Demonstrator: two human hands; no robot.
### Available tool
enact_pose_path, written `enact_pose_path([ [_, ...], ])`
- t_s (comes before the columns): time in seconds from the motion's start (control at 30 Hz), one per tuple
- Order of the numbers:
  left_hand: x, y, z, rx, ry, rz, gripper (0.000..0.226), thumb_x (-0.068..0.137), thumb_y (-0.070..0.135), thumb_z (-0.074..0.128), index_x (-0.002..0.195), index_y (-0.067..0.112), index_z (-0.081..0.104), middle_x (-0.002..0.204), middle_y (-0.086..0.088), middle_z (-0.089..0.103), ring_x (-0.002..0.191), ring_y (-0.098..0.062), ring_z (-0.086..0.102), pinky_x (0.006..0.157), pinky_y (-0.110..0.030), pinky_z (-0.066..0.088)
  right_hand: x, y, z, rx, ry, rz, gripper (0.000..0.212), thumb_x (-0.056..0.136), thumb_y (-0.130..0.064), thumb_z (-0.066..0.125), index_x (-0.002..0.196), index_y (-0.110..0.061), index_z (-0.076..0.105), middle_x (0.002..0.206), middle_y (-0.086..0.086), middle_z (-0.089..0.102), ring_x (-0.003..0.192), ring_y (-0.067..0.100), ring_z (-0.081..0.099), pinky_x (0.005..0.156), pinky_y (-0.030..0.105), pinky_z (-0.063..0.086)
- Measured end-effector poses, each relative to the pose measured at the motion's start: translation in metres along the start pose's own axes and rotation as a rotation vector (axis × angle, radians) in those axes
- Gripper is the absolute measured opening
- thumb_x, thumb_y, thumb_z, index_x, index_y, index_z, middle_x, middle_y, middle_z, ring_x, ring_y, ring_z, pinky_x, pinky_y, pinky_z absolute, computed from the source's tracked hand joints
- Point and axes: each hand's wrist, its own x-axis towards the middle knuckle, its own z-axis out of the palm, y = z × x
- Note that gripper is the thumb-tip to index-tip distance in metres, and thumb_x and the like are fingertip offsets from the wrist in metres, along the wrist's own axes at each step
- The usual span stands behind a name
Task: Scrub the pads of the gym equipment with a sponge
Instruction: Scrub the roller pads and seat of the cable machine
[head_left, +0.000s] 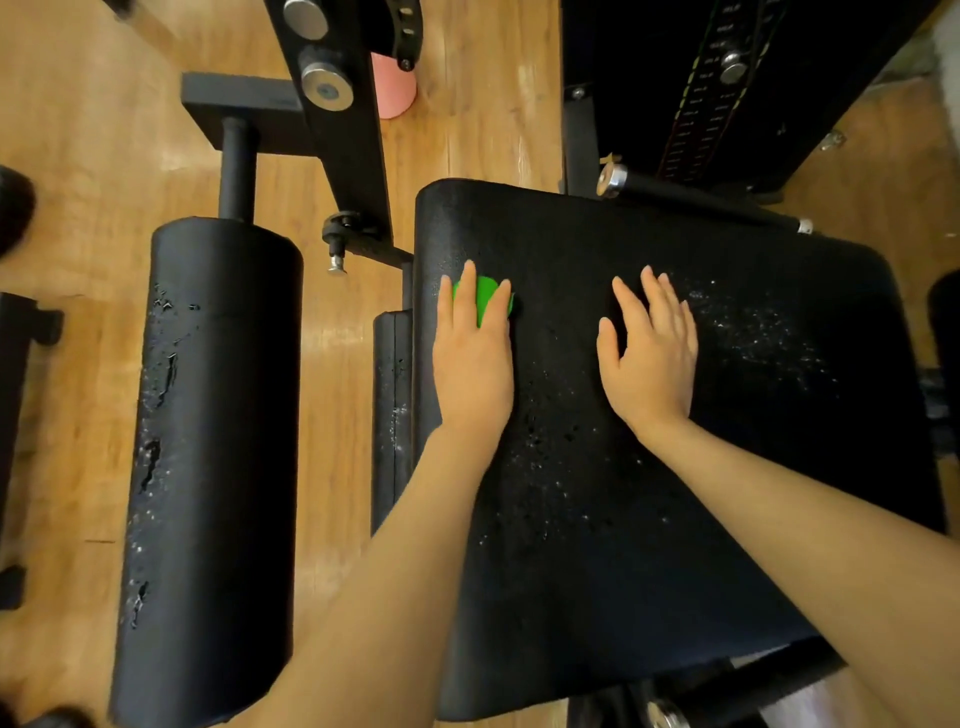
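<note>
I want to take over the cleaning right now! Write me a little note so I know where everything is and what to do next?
Left hand: straight fingers press the green sponge flat near the far left corner of the big flat black seat pad.
Right hand: open, resting flat on the same pad, holding nothing.
Done: hard to say; white flecks and wet spots show on the seat pad and on the black cylindrical roller pad to the left.
Left: probably scrub the speckled patches on the seat pad, then the roller.
</note>
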Motion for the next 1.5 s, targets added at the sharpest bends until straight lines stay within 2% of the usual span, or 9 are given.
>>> enact_pose_path([
  [0.2,0.0,0.003,0.002,0.028,-0.002,0.05,0.045,0.091,0.003,0.059,0.135,0.014,0.054,0.155,-0.013,0.031,0.145,-0.035,0.019,0.104,-0.05,0.039,0.001,0.001,-0.001,0.052,-0.004,0.001,0.045,0.1,-0.032,0.043,0.143,-0.02,0.043,0.155,0.006,0.03,0.147,0.019,0.017,0.12,0.038,0.01],
  [0.37,-0.055,-0.002,-0.001,0.034,0.008,0.1,0.046,0.087,0.0,0.065,0.13,0.014,0.06,0.152,-0.014,0.035,0.143,-0.037,0.026,0.105,-0.038,0.03,-0.011,0.012,-0.013,0.26,0.005,0.031,0.038,0.098,-0.025,0.049,0.135,-0.017,0.053,0.151,0.003,0.039,0.145,0.016,0.022,0.118,0.04,0.021],
  [0.53,-0.042,0.003,0.004,0.023,0.019,0.081,0.036,0.091,0.008,0.062,0.127,0.012,0.062,0.151,-0.015,0.037,0.142,-0.037,0.027,0.106,-0.04,0.031,-0.027,0.031,-0.017,0.165,0.003,0.12,0.044,0.099,-0.03,0.047,0.141,-0.019,0.046,0.156,0.006,0.029,0.147,0.019,0.016,0.119,0.042,0.016],
  [0.63,-0.006,0.012,0.01,0.028,-0.005,0.112,0.035,0.094,0.011,0.058,0.129,0.012,0.06,0.153,-0.016,0.034,0.143,-0.037,0.024,0.107,-0.046,0.036,-0.029,0.035,-0.012,0.088,-0.011,0.093,0.046,0.1,-0.033,0.044,0.144,-0.019,0.042,0.157,0.006,0.025,0.147,0.02,0.013,0.12,0.041,0.013],
  [0.73,0.018,0.022,0.014,0.036,-0.055,0.087,0.037,0.098,0.012,0.052,0.135,0.015,0.055,0.156,-0.012,0.027,0.146,-0.032,0.016,0.108,-0.046,0.035,-0.03,0.035,-0.009,0.058,0.003,0.088,0.047,0.1,-0.034,0.043,0.145,-0.02,0.04,0.158,0.006,0.025,0.147,0.02,0.014,0.12,0.038,0.012],
  [0.93,-0.022,0.013,0.008,0.061,-0.029,0.193,0.043,0.091,0.005,0.061,0.133,0.014,0.057,0.153,-0.015,0.032,0.143,-0.037,0.024,0.103,-0.046,0.041,-0.031,0.035,-0.009,0.07,0.019,0.081,0.047,0.099,-0.033,0.043,0.144,-0.019,0.042,0.156,0.007,0.027,0.147,0.021,0.016,0.119,0.037,0.012],
  [1.07,-0.054,0.013,0.009,0.027,-0.043,0.163,0.044,0.091,0.004,0.06,0.134,0.015,0.056,0.155,-0.014,0.029,0.145,-0.035,0.019,0.106,-0.042,0.033,-0.03,0.034,-0.01,0.062,0.015,0.096,0.047,0.099,-0.034,0.044,0.143,-0.02,0.042,0.156,0.006,0.028,0.147,0.02,0.016,0.118,0.036,0.011],
  [1.27,-0.022,0.019,0.018,0.047,-0.019,0.171,0.04,0.09,0.004,0.062,0.129,0.011,0.06,0.15,-0.018,0.037,0.142,-0.039,0.027,0.104,-0.043,0.039,-0.031,0.032,-0.011,0.045,0.012,0.104,0.047,0.099,-0.034,0.043,0.144,-0.02,0.042,0.157,0.006,0.027,0.147,0.02,0.016,0.118,0.035,0.01],
  [1.5,0.012,0.029,0.018,0.05,-0.086,0.177,0.04,0.097,0.011,0.054,0.136,0.015,0.054,0.156,-0.012,0.029,0.146,-0.032,0.017,0.108,-0.045,0.035,-0.031,0.033,-0.011,0.038,0.008,0.094,0.047,0.099,-0.034,0.042,0.145,-0.021,0.04,0.157,0.005,0.026,0.147,0.02,0.015,0.118,0.035,0.009],
])
